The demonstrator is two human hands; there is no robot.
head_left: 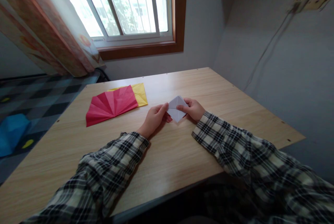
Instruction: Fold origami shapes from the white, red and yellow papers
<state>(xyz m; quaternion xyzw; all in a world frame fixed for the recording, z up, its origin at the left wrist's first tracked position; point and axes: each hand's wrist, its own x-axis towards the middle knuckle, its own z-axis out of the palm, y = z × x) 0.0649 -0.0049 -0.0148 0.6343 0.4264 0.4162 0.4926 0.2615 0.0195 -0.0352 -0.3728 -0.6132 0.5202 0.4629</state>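
head cam: we've got a small folded white paper [176, 109] mid-frame, just above the tabletop [172, 154] | left hand [153, 119] pinching its left edge | right hand [193, 109] gripping the right side | red fan-creased sheet [111, 105] over a yellow sheet [140, 93], left of center

A pale white folded paper [176, 108] is showing between the left hand [153, 118] and the right hand [193, 109], both in black-and-cream plaid sleeves [235, 144]. Toward the table's far left corner, a red creased sheet [111, 105] is fanning out in ribs, lying over a yellow sheet [140, 93]. The table [182, 154] is showing light wood grain. By the window, a curtain [44, 25] is hanging in orange and cream bands.
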